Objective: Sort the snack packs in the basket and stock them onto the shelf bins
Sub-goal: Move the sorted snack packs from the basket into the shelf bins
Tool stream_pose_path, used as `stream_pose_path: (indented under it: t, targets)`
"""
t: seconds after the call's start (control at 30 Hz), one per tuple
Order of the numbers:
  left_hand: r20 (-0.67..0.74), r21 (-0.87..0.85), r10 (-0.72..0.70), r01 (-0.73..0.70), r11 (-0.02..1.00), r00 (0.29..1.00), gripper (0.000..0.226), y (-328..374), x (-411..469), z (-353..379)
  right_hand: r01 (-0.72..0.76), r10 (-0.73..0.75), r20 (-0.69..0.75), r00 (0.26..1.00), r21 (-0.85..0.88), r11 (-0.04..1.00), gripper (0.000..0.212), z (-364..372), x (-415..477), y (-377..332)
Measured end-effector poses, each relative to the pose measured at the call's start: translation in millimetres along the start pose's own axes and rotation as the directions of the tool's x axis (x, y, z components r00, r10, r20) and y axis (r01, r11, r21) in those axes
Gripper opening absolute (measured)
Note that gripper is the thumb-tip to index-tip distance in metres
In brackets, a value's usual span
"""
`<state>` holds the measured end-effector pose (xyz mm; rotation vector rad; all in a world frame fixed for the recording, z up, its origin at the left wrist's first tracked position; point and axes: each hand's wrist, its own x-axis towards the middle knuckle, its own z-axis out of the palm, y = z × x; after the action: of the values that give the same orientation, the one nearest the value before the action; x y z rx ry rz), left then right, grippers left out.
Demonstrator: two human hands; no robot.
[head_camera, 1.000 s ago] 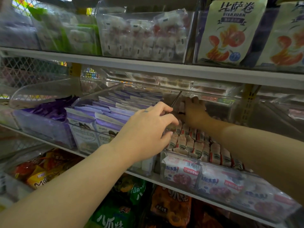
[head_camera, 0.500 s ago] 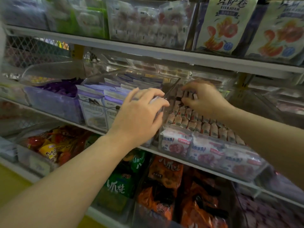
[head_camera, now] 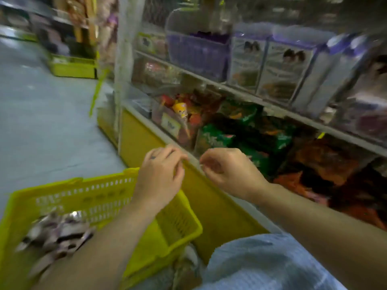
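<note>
The snack packs (head_camera: 56, 233) lie heaped in the near-left part of the yellow basket (head_camera: 83, 183), low beside the shelf bins (head_camera: 199, 53). The left hand (head_camera: 161, 174) and right hand (head_camera: 226, 170) hover near together over its far rim, fingers loosely curled, apparently empty. The next reach should probably gather packs of one kind and square them before lifting.

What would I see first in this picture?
The bright yellow basket at the lower left, with purple-and-white snack packs inside. In the middle, the left hand and right hand hover, seemingly empty. To the right, green bags and orange bags are piled low down.
</note>
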<state>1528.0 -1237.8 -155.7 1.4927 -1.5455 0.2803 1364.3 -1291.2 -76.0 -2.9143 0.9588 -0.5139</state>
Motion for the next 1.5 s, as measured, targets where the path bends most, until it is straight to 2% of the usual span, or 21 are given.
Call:
stream_pose_path:
  t: [0.07,0.17,0.27,0.37,0.43,0.5,0.6,0.7,0.77,0.83,0.9,0.97,1.03,1.1,1.2,1.23,1.3,1.4,1.5]
  targets:
    - [0.079,0.054,-0.15,0.146,0.988,0.985,0.022,-39,-30,-8,0.004,-0.009,0.113,0.994,0.048,0.999,0.016,51,13,-10]
    - [0.152,0.127,-0.37,0.353,0.927,0.917,0.022,-95,-72,-19,-0.017,-0.017,0.322,0.947,0.104,0.994,0.021,126,31,-26]
    - [0.233,0.271,-0.564,0.504,0.82,0.793,0.023,-145,-110,-22,-0.061,-0.041,0.51,0.859,0.181,0.982,0.023,195,49,-43]
    - [0.304,0.404,-0.703,0.581,0.706,0.643,0.029,-189,-141,-26,-0.108,-0.069,0.657,0.751,0.226,0.968,0.033,258,63,-59]
    - [0.271,0.475,-0.745,0.589,0.654,0.61,0.032,-213,-153,-31,-0.154,-0.072,0.717,0.693,0.246,0.957,0.043,295,68,-69]
    - [0.227,0.536,-0.741,0.554,0.637,0.632,0.036,-232,-159,-35,-0.222,-0.068,0.754,0.654,0.277,0.935,0.054,327,69,-77]
    - [0.237,0.61,-0.746,0.503,0.612,0.622,0.042,-256,-161,-38,-0.319,-0.077,0.764,0.641,0.356,0.878,0.07,364,75,-87]
    - [0.322,0.632,-0.816,0.533,0.563,0.48,0.047,-272,-163,-36,-0.374,-0.084,0.758,0.647,0.411,0.831,0.091,389,86,-93]
    - [0.395,0.691,-0.835,0.475,0.545,0.383,0.05,-277,-166,-32,-0.429,-0.121,0.767,0.631,0.475,0.769,0.103,402,94,-97]
    - [0.419,0.727,-0.846,0.437,0.53,0.328,0.049,-279,-165,-29,-0.449,-0.173,0.776,0.606,0.514,0.731,0.112,413,100,-103]
    - [0.447,0.709,-0.847,0.464,0.531,0.287,0.051,-282,-163,-30,-0.404,-0.21,0.769,0.604,0.523,0.751,0.115,423,103,-108]
    - [0.527,0.618,-0.822,0.566,0.545,0.216,0.063,-284,-160,-34,-0.388,-0.216,0.756,0.618,0.532,0.753,0.115,429,106,-109]
    - [0.651,0.504,-0.752,0.682,0.53,0.104,0.077,-284,-157,-40,-0.421,-0.184,0.768,0.613,0.515,0.747,0.112,433,105,-106]
    - [0.724,0.468,-0.688,0.695,0.545,0.052,0.082,-284,-155,-45,-0.444,-0.144,0.783,0.605,0.482,0.756,0.1,432,104,-104]
    - [0.695,0.551,-0.712,0.561,0.618,0.102,0.078,-284,-157,-42,-0.461,-0.125,0.743,0.658,0.528,0.714,0.052,432,100,-103]
    - [0.671,0.582,-0.73,0.519,0.626,0.129,0.078,-284,-159,-39,-0.463,-0.116,0.729,0.674,0.541,0.702,0.043,431,99,-104]
    - [0.634,0.623,-0.759,0.483,0.616,0.15,0.075,-285,-162,-34,-0.489,-0.105,0.726,0.679,0.555,0.673,0.041,430,95,-103]
    - [0.616,0.67,-0.771,0.407,0.622,0.164,0.058,-287,-164,-30,-0.564,-0.077,0.73,0.679,0.585,0.583,0.028,427,89,-92]
    - [0.588,0.749,-0.799,0.285,0.597,0.129,0.044,-284,-164,-27,-0.638,-0.023,0.744,0.668,0.588,0.498,0.023,417,89,-70]
